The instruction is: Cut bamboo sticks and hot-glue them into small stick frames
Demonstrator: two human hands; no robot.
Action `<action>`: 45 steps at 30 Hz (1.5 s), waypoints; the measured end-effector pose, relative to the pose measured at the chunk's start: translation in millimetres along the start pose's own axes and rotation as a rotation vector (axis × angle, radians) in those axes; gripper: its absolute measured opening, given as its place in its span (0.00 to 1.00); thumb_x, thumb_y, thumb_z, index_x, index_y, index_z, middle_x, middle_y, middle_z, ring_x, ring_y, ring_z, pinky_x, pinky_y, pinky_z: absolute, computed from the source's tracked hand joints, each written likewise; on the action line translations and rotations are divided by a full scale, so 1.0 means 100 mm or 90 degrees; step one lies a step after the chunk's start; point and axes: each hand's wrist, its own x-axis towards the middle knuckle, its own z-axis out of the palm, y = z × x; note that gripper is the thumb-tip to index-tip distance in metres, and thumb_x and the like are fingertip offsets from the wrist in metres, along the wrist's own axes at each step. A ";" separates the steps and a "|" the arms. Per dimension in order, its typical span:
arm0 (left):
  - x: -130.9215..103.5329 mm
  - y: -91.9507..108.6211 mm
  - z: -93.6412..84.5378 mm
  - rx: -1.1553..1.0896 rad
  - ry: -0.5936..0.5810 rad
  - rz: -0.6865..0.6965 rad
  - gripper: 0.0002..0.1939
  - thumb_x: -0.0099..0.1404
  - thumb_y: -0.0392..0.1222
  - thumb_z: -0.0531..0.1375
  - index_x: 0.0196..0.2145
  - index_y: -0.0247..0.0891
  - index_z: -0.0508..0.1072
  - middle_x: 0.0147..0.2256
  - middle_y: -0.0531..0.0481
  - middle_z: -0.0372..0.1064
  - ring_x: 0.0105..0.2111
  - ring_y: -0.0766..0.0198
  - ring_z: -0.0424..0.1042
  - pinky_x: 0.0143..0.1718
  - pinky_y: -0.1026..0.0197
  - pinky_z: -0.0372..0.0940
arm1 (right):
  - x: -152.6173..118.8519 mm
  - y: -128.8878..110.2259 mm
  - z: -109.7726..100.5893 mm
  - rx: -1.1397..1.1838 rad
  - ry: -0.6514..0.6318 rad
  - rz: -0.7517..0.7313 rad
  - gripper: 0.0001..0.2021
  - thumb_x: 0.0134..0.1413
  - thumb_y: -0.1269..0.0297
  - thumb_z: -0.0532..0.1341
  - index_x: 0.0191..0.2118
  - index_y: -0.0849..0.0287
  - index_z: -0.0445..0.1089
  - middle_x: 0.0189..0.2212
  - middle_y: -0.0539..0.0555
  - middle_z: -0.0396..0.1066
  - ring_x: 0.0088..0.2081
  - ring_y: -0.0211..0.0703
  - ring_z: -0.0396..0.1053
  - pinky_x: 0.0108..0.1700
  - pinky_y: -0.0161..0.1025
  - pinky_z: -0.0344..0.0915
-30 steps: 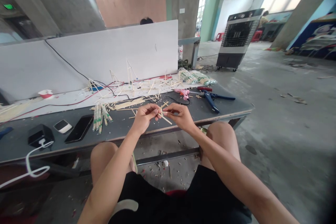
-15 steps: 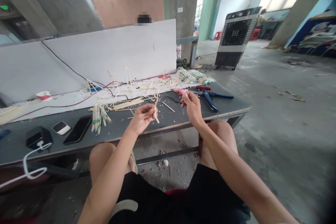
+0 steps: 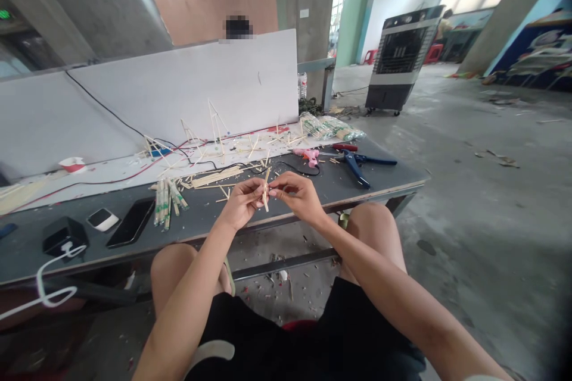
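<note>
Sticks [image 3: 267,197] point away (near-upright), between both fingers [image 3: 258,193].

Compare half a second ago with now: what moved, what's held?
Right hand moved left, from the pink glue gun back to the pale wooden sticks pinched in the left hand. Left hand kept its grip. Blue long-handled tool and green-wrapped stick bundles stayed put.

pale, slim wooden sticks [image 3: 267,197], crossed and tilted upright, pinched above the dark table's edge [image 3: 322,207]
</note>
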 end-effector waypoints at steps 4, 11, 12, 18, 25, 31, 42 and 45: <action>0.01 -0.02 0.01 -0.008 -0.007 -0.004 0.13 0.54 0.44 0.73 0.31 0.35 0.76 0.23 0.52 0.66 0.21 0.72 0.62 0.21 0.67 0.55 | 0.01 0.01 0.01 -0.031 0.003 0.003 0.13 0.53 0.50 0.69 0.35 0.56 0.79 0.34 0.55 0.75 0.33 0.41 0.71 0.32 0.37 0.64; 0.00 -0.01 0.01 0.014 -0.011 0.014 0.10 0.58 0.43 0.71 0.34 0.35 0.78 0.27 0.49 0.70 0.24 0.69 0.68 0.23 0.68 0.60 | 0.05 0.14 -0.12 -0.106 0.032 0.039 0.13 0.59 0.54 0.63 0.31 0.58 0.74 0.27 0.52 0.72 0.28 0.40 0.67 0.32 0.36 0.62; 0.00 -0.01 0.00 0.036 0.006 0.034 0.10 0.58 0.43 0.71 0.34 0.35 0.79 0.28 0.48 0.71 0.25 0.68 0.69 0.23 0.68 0.61 | 0.07 0.17 -0.19 -0.145 0.072 0.079 0.14 0.61 0.54 0.61 0.30 0.58 0.73 0.25 0.52 0.71 0.27 0.40 0.66 0.31 0.36 0.62; -0.03 0.01 0.00 0.314 0.173 0.216 0.11 0.63 0.47 0.66 0.39 0.36 0.80 0.31 0.45 0.75 0.26 0.64 0.72 0.26 0.63 0.68 | 0.11 0.22 -0.43 -0.342 0.194 0.020 0.08 0.59 0.63 0.59 0.40 0.59 0.74 0.36 0.57 0.76 0.34 0.45 0.71 0.38 0.39 0.66; -0.04 -0.02 0.04 0.402 0.190 0.259 0.12 0.65 0.49 0.64 0.39 0.37 0.79 0.28 0.47 0.76 0.24 0.64 0.73 0.27 0.62 0.69 | -0.05 0.00 -0.11 -0.171 0.054 -0.060 0.11 0.59 0.58 0.64 0.43 0.58 0.77 0.34 0.54 0.78 0.33 0.43 0.74 0.38 0.38 0.69; -0.04 -0.01 0.05 0.414 0.182 0.269 0.12 0.66 0.49 0.64 0.38 0.38 0.79 0.29 0.47 0.76 0.23 0.64 0.73 0.26 0.62 0.69 | -0.05 0.01 -0.07 -0.169 0.079 -0.056 0.08 0.57 0.59 0.66 0.36 0.57 0.78 0.31 0.54 0.79 0.31 0.43 0.74 0.35 0.38 0.69; -0.05 -0.01 0.06 0.440 0.174 0.277 0.11 0.67 0.48 0.63 0.38 0.38 0.78 0.30 0.47 0.76 0.23 0.64 0.73 0.28 0.61 0.70 | -0.04 0.04 -0.10 -0.151 0.080 -0.021 0.07 0.56 0.60 0.67 0.36 0.57 0.80 0.31 0.54 0.80 0.32 0.44 0.75 0.36 0.38 0.70; -0.04 -0.03 0.04 0.431 0.175 0.274 0.11 0.66 0.49 0.63 0.38 0.38 0.78 0.30 0.47 0.76 0.23 0.64 0.73 0.28 0.61 0.70 | -0.04 0.06 -0.09 -0.144 0.080 -0.015 0.07 0.56 0.60 0.67 0.36 0.57 0.80 0.31 0.54 0.80 0.32 0.44 0.75 0.36 0.38 0.70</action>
